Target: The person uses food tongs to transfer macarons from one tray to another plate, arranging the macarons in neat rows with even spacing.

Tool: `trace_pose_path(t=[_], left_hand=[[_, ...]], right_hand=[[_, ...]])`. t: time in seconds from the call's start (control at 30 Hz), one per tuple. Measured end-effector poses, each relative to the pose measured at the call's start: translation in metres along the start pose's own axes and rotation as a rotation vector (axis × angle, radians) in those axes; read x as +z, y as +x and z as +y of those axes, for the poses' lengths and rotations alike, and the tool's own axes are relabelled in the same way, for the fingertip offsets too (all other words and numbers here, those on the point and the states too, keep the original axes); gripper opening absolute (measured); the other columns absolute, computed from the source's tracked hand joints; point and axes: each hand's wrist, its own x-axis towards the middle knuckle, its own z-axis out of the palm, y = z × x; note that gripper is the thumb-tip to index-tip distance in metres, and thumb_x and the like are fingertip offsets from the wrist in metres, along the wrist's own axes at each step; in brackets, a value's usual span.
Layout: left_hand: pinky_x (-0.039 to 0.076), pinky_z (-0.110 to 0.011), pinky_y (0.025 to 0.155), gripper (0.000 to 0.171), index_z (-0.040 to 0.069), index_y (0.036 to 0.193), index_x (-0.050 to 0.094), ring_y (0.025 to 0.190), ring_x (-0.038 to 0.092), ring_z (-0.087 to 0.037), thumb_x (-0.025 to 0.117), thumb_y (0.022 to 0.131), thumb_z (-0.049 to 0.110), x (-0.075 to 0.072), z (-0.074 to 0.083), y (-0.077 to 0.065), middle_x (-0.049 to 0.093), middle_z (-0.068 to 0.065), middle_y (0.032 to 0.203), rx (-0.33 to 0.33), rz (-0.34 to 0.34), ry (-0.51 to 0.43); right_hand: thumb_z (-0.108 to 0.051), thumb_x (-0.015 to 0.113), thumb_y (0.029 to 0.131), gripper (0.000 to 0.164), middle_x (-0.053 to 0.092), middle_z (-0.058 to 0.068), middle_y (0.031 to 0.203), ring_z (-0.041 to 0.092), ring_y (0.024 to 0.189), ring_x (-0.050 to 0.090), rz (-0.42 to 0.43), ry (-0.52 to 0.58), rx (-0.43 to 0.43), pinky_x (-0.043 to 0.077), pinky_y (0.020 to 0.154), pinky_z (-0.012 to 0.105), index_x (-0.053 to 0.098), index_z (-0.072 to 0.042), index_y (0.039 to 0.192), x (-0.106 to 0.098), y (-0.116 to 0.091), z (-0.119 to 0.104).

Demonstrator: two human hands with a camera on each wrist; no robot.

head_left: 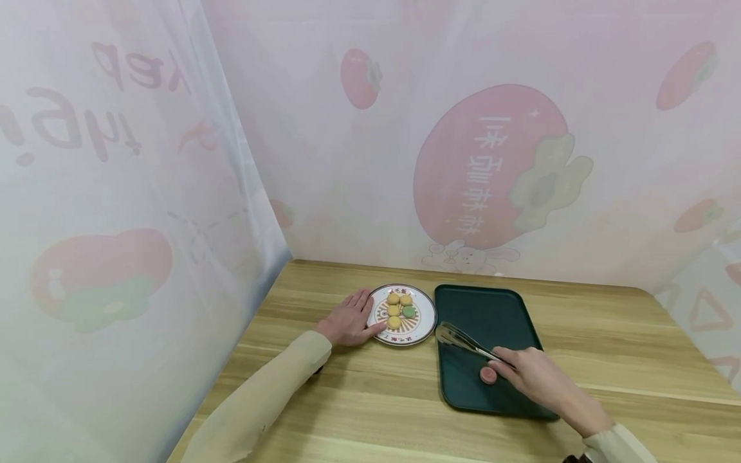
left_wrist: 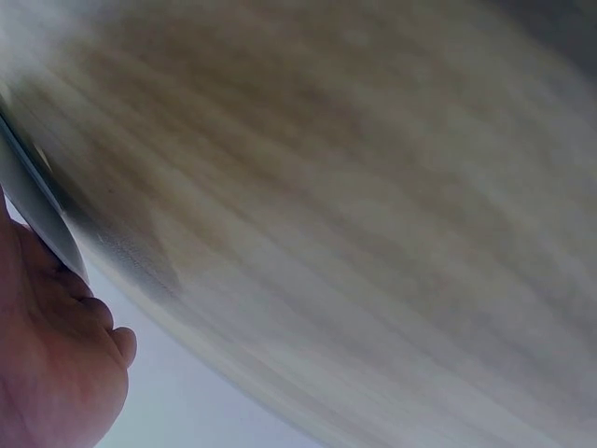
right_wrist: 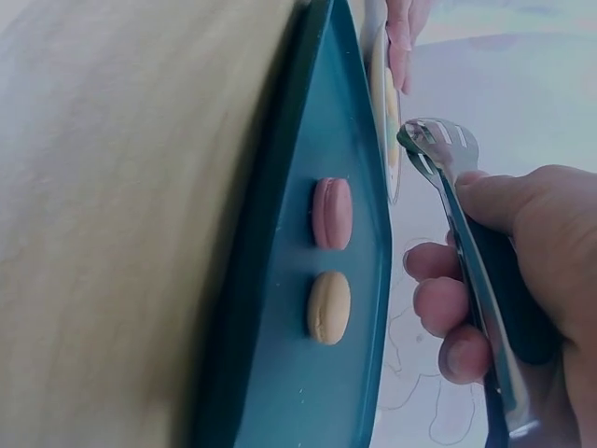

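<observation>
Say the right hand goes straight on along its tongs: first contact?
Likely the rim of the plate, just beyond the tips of the tongs in the right hand. Tip height is hard to judge, so they might pass over it.

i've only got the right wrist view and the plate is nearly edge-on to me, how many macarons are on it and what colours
Observer: The head view shows five on the plate: four yellow macarons and one green macaron.
Operator: ok and what's that at the top of my view next to it
Observer: The left hand. In the head view it is at the plate's left side, its thumb reaching the near-left rim.
Operator: got it, where do the tongs point
Observer: Toward the plate. In the head view their tips appear over the left edge of the tray, though I can't tell how high.
</observation>
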Motion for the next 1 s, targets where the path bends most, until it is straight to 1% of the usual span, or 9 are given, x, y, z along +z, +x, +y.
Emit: trace_pose_path(t=[0.23,0.33,0.5,0.67,0.8,1.0], left_hand=[[0.019,-0.044,0.124,0.094,-0.001,0.155,0.021,0.154,0.012,-0.031,0.021,0.096,0.072,-0.001,0.001,0.000,0.013,-0.019,0.165,-0.008,-0.007,-0.012],[0.018,-0.043,0.124,0.094,-0.001,0.155,0.019,0.154,0.010,-0.031,0.020,0.096,0.072,-0.001,0.002,0.000,0.011,-0.018,0.165,-0.011,-0.013,-0.008],[0.017,-0.043,0.124,0.094,0.000,0.156,0.018,0.154,0.009,-0.030,0.020,0.096,0.072,0.001,0.001,0.002,0.010,-0.018,0.165,-0.012,-0.009,-0.005],[0.016,-0.043,0.125,0.092,0.001,0.156,0.017,0.154,0.007,-0.029,0.021,0.097,0.071,0.003,0.001,0.002,0.009,-0.017,0.165,-0.014,-0.015,-0.011],[0.017,-0.043,0.124,0.091,0.000,0.156,0.019,0.154,0.009,-0.031,0.022,0.097,0.070,0.002,0.001,0.002,0.010,-0.018,0.165,-0.011,-0.008,-0.016],[0.017,-0.043,0.124,0.092,0.000,0.156,0.020,0.154,0.010,-0.030,0.022,0.097,0.070,0.001,0.002,0.002,0.011,-0.018,0.165,-0.012,-0.007,-0.012]], right_hand=[[-0.021,0.061,0.098,0.020,0.030,-0.018,0.058,-0.006,0.047,0.027,0.016,0.015,-0.008,0.029,0.046,0.015,0.056,-0.020,0.078,0.002,0.012,-0.002],[-0.021,0.062,0.097,0.022,0.030,-0.018,0.058,-0.006,0.047,0.027,0.030,0.000,-0.003,0.027,0.046,0.015,0.053,-0.021,0.077,0.004,0.018,-0.001],[-0.021,0.064,0.096,0.020,0.033,-0.018,0.057,-0.004,0.047,0.030,0.041,-0.025,0.015,0.029,0.048,0.016,0.055,-0.022,0.078,0.008,0.026,0.001],[-0.023,0.063,0.097,0.022,0.031,-0.017,0.057,-0.003,0.047,0.031,0.009,-0.009,0.024,0.030,0.048,0.017,0.053,-0.022,0.076,0.010,0.033,0.000],[-0.024,0.063,0.096,0.025,0.029,-0.016,0.057,-0.002,0.047,0.031,-0.014,-0.011,0.054,0.031,0.048,0.017,0.051,-0.023,0.075,0.013,0.040,0.001],[-0.026,0.063,0.096,0.024,0.032,-0.014,0.056,0.001,0.048,0.034,-0.046,-0.040,0.086,0.033,0.051,0.018,0.051,-0.023,0.075,0.021,0.049,0.004]])
